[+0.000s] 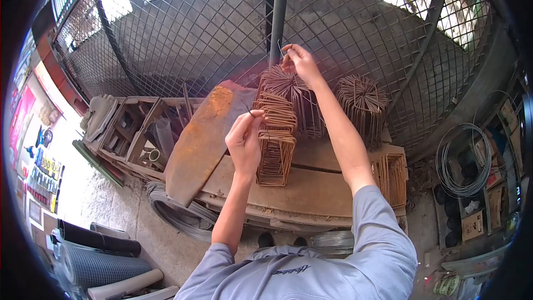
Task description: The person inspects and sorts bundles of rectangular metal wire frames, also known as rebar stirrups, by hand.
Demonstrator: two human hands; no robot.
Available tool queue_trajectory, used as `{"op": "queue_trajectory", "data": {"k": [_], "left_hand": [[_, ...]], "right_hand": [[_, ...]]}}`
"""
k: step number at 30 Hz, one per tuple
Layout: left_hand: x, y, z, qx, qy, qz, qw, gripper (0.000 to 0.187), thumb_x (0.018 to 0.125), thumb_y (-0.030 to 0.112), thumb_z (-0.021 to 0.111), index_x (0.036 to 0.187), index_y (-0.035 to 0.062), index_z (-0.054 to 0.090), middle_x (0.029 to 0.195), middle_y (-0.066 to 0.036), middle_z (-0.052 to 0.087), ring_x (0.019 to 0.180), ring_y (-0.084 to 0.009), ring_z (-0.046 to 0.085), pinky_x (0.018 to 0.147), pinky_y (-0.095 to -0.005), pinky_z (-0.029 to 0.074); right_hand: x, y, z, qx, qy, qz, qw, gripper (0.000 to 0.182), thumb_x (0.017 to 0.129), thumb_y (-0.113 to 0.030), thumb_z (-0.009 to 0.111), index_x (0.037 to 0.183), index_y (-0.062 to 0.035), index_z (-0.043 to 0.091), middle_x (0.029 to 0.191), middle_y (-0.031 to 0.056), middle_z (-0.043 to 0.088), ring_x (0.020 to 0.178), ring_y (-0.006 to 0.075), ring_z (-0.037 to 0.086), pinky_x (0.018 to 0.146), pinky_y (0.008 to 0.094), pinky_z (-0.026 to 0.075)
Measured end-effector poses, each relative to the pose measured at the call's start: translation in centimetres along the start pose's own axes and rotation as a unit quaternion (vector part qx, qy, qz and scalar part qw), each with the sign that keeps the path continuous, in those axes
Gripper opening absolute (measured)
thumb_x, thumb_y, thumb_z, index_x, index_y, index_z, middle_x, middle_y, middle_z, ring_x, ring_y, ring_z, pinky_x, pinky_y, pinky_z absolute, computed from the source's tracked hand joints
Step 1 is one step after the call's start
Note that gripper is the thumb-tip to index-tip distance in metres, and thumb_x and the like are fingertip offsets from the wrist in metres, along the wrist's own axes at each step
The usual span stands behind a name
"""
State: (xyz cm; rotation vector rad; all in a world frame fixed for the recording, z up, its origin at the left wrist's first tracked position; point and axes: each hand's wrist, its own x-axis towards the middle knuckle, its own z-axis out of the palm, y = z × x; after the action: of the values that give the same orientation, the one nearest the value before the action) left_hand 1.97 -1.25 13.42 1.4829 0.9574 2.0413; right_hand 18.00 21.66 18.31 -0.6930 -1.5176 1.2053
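Note:
My left hand [244,140] is raised in front of a stack of rusty square rebar stirrups [276,158]. Its fingertips are pinched on a short dark piece of wire. Farther up and to the right, my right hand [300,64] is above a fanned stirrup bundle [286,81]. Between its thumb and fingers is a thin wire [280,46] that sticks up toward the fence post. The stirrups rest on a worn brown tabletop [316,189]. Whether the two wires are joined cannot be seen.
More stirrups stand at the right: a round bundle [362,97] and a square stack [391,179]. A rusty metal sheet [197,141] lies at the left. Behind is a mesh fence [194,28]. Wire coils [463,158] hang right; mesh rolls [94,264] lie lower left.

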Motion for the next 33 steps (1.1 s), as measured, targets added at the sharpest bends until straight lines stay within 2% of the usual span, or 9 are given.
{"op": "queue_trajectory", "data": {"k": [4, 9, 12, 15, 16, 19, 27, 29, 33], "left_hand": [[2.8, 2.7, 0.6, -0.063, 0.052, -0.003, 0.997, 0.015, 0.1, 0.003, 0.06, 0.109, -0.0051, 0.068, 0.09, -0.007, 0.068, 0.086, -0.0148, 0.069, 0.082, -0.0295, 0.058], [7.0, 4.9, 0.1, -0.119, 0.088, -0.051, 0.988, 0.02, 0.099, 0.006, 0.063, 0.115, -0.0054, 0.069, 0.091, -0.008, 0.069, 0.082, -0.0146, 0.069, 0.078, -0.0275, 0.058], [8.7, 5.7, -0.2, -0.227, 0.087, -0.064, 0.968, 0.022, 0.096, 0.004, 0.067, 0.116, -0.0053, 0.068, 0.094, -0.012, 0.071, 0.081, -0.0181, 0.07, 0.074, -0.0291, 0.061], [10.3, 6.7, 0.1, -0.243, 0.104, -0.101, 0.959, 0.022, 0.095, 0.005, 0.068, 0.114, -0.0046, 0.069, 0.093, -0.011, 0.071, 0.08, -0.0186, 0.07, 0.074, -0.0296, 0.061], [10.7, 6.5, 0.3, -0.239, 0.104, -0.088, 0.961, 0.021, 0.094, 0.005, 0.069, 0.113, -0.0041, 0.069, 0.093, -0.011, 0.071, 0.079, -0.0189, 0.07, 0.074, -0.03, 0.061], [11.5, 7.0, 0.7, -0.243, 0.097, -0.069, 0.963, 0.022, 0.094, 0.003, 0.069, 0.113, -0.0068, 0.068, 0.093, -0.013, 0.07, 0.074, -0.0169, 0.068, 0.07, -0.0279, 0.061], [14.5, 10.1, 0.6, -0.199, 0.079, -0.008, 0.977, 0.021, 0.092, 0.005, 0.071, 0.112, -0.0038, 0.071, 0.091, -0.011, 0.072, 0.077, -0.0151, 0.069, 0.07, -0.0288, 0.06], [14.7, 10.4, 0.7, -0.188, 0.079, 0.003, 0.979, 0.018, 0.092, 0.002, 0.07, 0.108, -0.0079, 0.07, 0.091, -0.016, 0.071, 0.072, -0.0179, 0.068, 0.065, -0.03, 0.06], [16.0, 10.2, 0.2, -0.17, 0.085, -0.008, 0.982, 0.018, 0.091, 0.002, 0.071, 0.107, -0.0076, 0.071, 0.089, -0.015, 0.071, 0.072, -0.0176, 0.068, 0.065, -0.0295, 0.06]], "right_hand": [[0.5, 2.4, 0.1, -0.032, -0.035, 0.067, 0.997, 0.02, 0.107, -0.019, 0.047, 0.113, -0.005, 0.059, 0.085, 0.0034, 0.062, 0.077, 0.0149, 0.064, 0.07, 0.0321, 0.058], [-0.1, 4.3, 0.3, -0.018, -0.029, 0.086, 0.996, 0.02, 0.107, -0.019, 0.047, 0.114, -0.0037, 0.058, 0.087, 0.0056, 0.062, 0.078, 0.0171, 0.065, 0.071, 0.034, 0.06], [-0.7, 4.8, 0.1, -0.039, -0.047, 0.104, 0.993, 0.02, 0.107, -0.018, 0.046, 0.113, -0.0032, 0.058, 0.087, 0.0063, 0.063, 0.077, 0.018, 0.067, 0.073, 0.035, 0.061], [-1.9, 5.2, 0.0, -0.014, -0.034, 0.111, 0.993, 0.02, 0.107, -0.018, 0.046, 0.113, -0.0027, 0.057, 0.087, 0.0061, 0.063, 0.076, 0.0175, 0.067, 0.072, 0.0345, 0.061], [-2.1, 5.2, 0.0, 0.021, -0.023, 0.103, 0.994, 0.018, 0.106, -0.015, 0.046, 0.111, -0.001, 0.057, 0.083, 0.0076, 0.065, 0.071, 0.018, 0.068, 0.065, 0.0331, 0.06], [-2.8, 4.7, -0.2, -0.005, -0.037, 0.107, 0.994, 0.019, 0.107, -0.017, 0.046, 0.113, -0.002, 0.057, 0.086, 0.0054, 0.063, 0.076, 0.0165, 0.067, 0.071, 0.0334, 0.061], [-7.0, 1.4, 1.1, 0.004, -0.049, 0.077, 0.996, 0.017, 0.106, -0.012, 0.047, 0.109, -0.0016, 0.06, 0.082, 0.0036, 0.061, 0.071, 0.0126, 0.064, 0.066, 0.0302, 0.06], [-8.5, -0.2, 1.6, -0.008, -0.059, 0.077, 0.995, 0.017, 0.106, -0.01, 0.047, 0.109, -0.0011, 0.061, 0.082, 0.0032, 0.061, 0.07, 0.0116, 0.062, 0.066, 0.0297, 0.06], [-10.2, -1.3, 1.8, 0.006, -0.054, 0.071, 0.996, 0.016, 0.105, -0.008, 0.048, 0.108, -0.0004, 0.062, 0.081, 0.0024, 0.06, 0.071, 0.011, 0.062, 0.066, 0.029, 0.059]]}}
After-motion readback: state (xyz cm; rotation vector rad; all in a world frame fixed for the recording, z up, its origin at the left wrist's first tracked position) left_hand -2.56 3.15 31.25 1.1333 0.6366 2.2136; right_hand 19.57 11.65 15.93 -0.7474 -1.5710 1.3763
